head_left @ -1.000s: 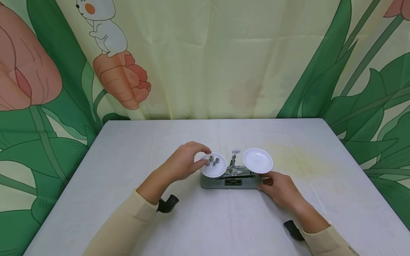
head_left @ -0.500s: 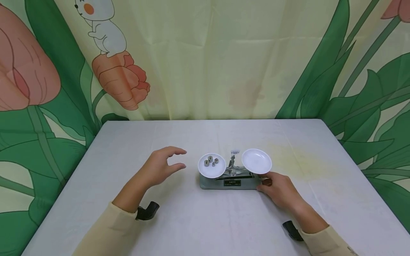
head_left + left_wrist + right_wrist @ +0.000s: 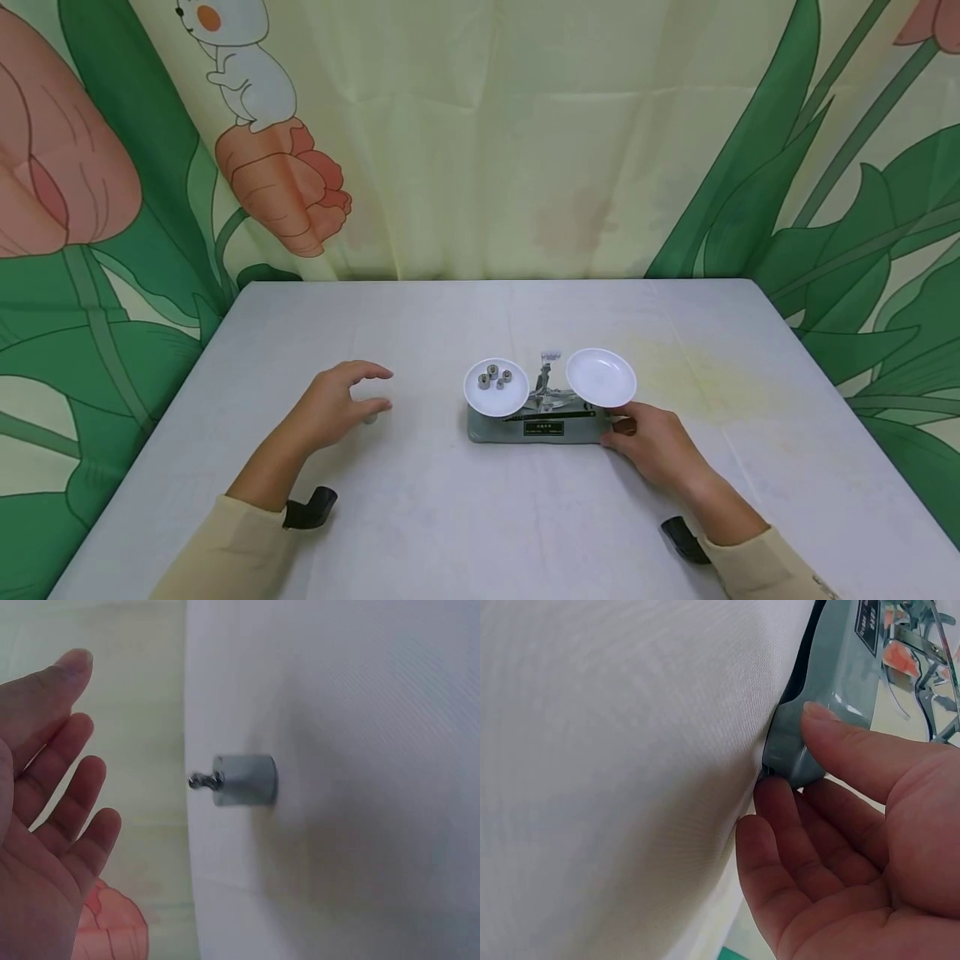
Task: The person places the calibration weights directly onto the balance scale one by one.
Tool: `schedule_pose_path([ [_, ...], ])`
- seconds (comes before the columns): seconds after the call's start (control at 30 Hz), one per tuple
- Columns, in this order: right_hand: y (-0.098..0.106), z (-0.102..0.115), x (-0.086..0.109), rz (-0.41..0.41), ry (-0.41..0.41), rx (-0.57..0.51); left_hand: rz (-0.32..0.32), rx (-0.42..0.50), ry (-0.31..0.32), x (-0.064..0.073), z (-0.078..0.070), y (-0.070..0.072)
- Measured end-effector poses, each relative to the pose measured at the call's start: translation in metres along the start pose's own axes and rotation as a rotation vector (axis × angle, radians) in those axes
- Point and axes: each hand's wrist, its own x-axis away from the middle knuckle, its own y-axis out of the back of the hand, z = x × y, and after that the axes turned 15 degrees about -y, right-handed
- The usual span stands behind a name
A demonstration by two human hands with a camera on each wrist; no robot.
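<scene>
My left hand (image 3: 330,408) hovers over the left part of the table, thumb and fingers spread apart with nothing between them. Close by, a grey cylindrical weight (image 3: 247,780) with a small metal knob stands upright on the cloth; in the head view the hand mostly hides it. My right hand (image 3: 651,442) grips the right end of a grey balance scale (image 3: 495,429), thumb on the front of its base and fingers round the end. On the scale's left white pan (image 3: 498,407) sit several small metal weights (image 3: 492,371). The right white pan (image 3: 602,377) holds nothing.
A white cloth covers the table (image 3: 480,517). Behind its far edge hangs a cream curtain (image 3: 480,167) printed with a rabbit, a carrot and tulips. Black wrist cameras (image 3: 310,508) sit below each hand.
My left hand has left the left pan and moved left and towards me, down to beside the larger weight. The right hand stays at the scale's base.
</scene>
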Motion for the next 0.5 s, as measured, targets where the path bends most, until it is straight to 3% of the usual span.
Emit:
schedule_pose_path([
  [0.27, -0.001, -0.001, 0.000, 0.000, 0.000, 0.014, 0.029, 0.025, 0.079, 0.011, 0.016, 0.000],
  [0.5, -0.001, 0.000, 0.000, -0.004, -0.002, 0.026, 0.053, 0.044, 0.158, 0.016, 0.028, -0.008],
])
